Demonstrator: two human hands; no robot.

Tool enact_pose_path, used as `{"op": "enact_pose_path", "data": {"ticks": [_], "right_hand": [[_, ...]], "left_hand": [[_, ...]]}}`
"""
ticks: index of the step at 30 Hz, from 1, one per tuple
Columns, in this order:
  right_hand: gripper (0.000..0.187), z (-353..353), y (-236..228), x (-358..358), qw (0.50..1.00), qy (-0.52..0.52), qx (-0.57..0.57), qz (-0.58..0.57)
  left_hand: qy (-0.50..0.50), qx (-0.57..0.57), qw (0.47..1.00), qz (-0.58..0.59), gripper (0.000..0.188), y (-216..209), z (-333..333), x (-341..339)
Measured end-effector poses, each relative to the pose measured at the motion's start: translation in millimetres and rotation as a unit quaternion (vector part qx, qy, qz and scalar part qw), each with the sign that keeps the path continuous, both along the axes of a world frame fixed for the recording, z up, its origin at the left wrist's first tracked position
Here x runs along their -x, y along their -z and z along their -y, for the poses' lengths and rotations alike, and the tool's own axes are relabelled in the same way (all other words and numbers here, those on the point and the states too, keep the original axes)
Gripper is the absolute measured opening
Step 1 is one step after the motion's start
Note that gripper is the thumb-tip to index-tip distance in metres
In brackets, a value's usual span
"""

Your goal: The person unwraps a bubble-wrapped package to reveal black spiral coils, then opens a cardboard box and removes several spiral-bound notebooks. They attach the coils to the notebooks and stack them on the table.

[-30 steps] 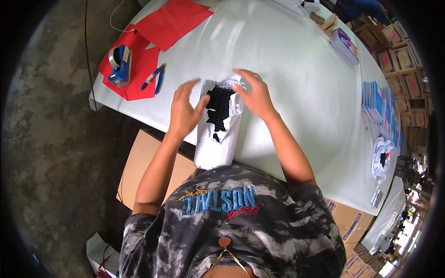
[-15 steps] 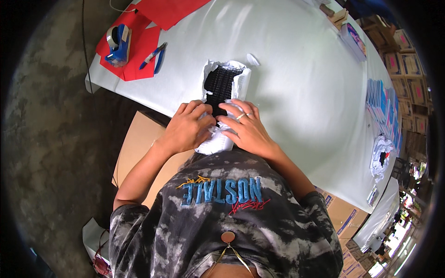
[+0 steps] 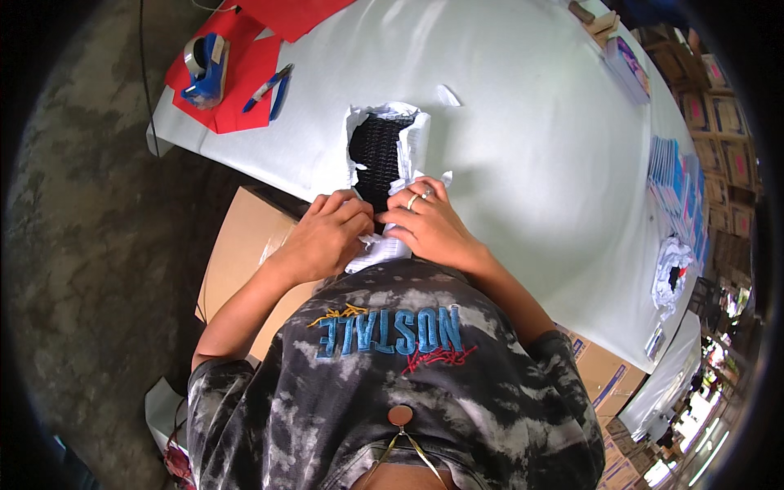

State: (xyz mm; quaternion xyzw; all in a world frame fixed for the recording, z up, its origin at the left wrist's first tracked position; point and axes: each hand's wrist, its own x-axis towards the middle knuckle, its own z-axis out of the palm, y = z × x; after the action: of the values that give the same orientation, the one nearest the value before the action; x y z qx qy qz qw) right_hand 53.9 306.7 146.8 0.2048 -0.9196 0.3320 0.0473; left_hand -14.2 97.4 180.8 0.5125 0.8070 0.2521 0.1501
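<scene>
White-covered desk (image 3: 539,163), its bare expanse rightward. Paper-wrapped black bundle (image 3: 378,151): on the desk, long axis pointing away from the torso. Left hand (image 3: 322,233) and right hand (image 3: 437,222): flanking its near half, equally close; bent fingers touch torn paper, tips hidden, clamping indeterminable.

The hands (image 3: 322,237) partly hide the near end of a torn white package (image 3: 417,135), and beyond it to the left a red sheet (image 3: 298,15) is cut off above.
</scene>
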Motion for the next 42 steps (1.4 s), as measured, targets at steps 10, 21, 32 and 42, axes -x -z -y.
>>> {"op": "enact_pose_path", "data": {"ticks": [10,21,32,42], "right_hand": [[0.009,-13,17,31,0.996,-0.031,-0.027,-0.081],[0.005,-16,26,69,0.996,0.025,0.009,-0.08],[0.03,-11,9,45,0.996,-0.058,-0.03,-0.068],[0.033,-12,1,42,0.995,-0.076,-0.061,-0.018]], "left_hand": [[-0.062,-0.037,0.988,-0.139,0.021,19,-13,12],[-0.04,0.001,0.999,-0.03,0.023,5,2,30],[-0.101,-0.015,0.992,-0.079,0.038,8,6,8],[-0.003,0.033,0.991,-0.127,0.039,11,1,27]]}}
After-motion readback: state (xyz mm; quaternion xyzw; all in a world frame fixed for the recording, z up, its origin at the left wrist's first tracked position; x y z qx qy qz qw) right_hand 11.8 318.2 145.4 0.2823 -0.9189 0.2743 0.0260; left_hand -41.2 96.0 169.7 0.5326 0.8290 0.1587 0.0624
